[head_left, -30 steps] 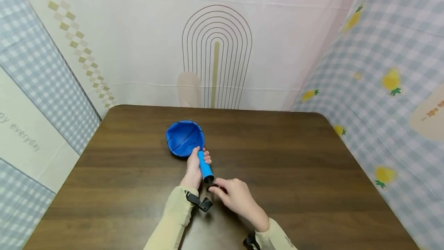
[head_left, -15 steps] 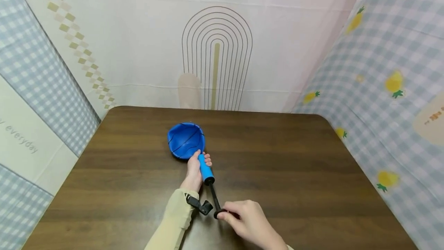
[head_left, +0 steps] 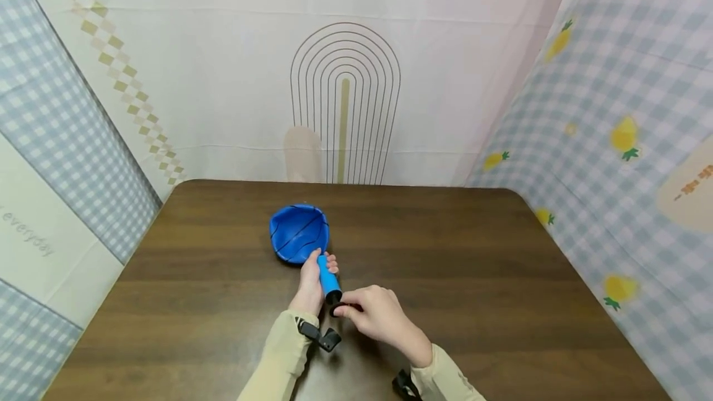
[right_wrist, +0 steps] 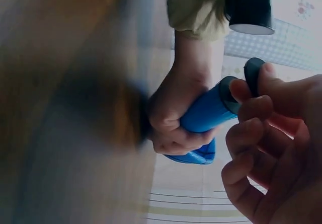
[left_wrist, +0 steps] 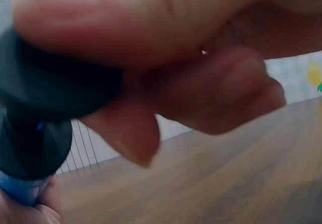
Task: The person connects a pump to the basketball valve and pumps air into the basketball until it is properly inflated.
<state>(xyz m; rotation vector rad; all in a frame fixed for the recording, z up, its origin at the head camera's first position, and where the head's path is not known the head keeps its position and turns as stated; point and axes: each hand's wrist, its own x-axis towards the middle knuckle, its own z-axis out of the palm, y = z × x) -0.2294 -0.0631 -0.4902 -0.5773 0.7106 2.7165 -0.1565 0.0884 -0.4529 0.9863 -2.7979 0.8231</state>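
Observation:
A blue hand pump (head_left: 329, 278) with a black end cap is gripped around its barrel by my left hand (head_left: 311, 278). Its far end meets a dented, partly deflated blue ball (head_left: 299, 232) with black lines; the joint itself is hidden by the fingers. My right hand (head_left: 379, 315) pinches the pump's black disc handle (right_wrist: 253, 76) between thumb and fingers. The handle sits close to the barrel, so little of the rod shows. In the left wrist view, the right hand's fingers and the handle (left_wrist: 50, 83) loom large and blurred.
A dark brown wooden table (head_left: 445, 252) lies under everything. Behind it hangs a pale patterned cloth (head_left: 234, 79), with a checked cloth (head_left: 585, 159) at the right. Black camera straps (head_left: 320, 334) are on the wrists.
Half a second ago the right hand had the handle drawn back with the black rod exposed. Now the handle is pushed up near the barrel again. The left hand keeps its grip.

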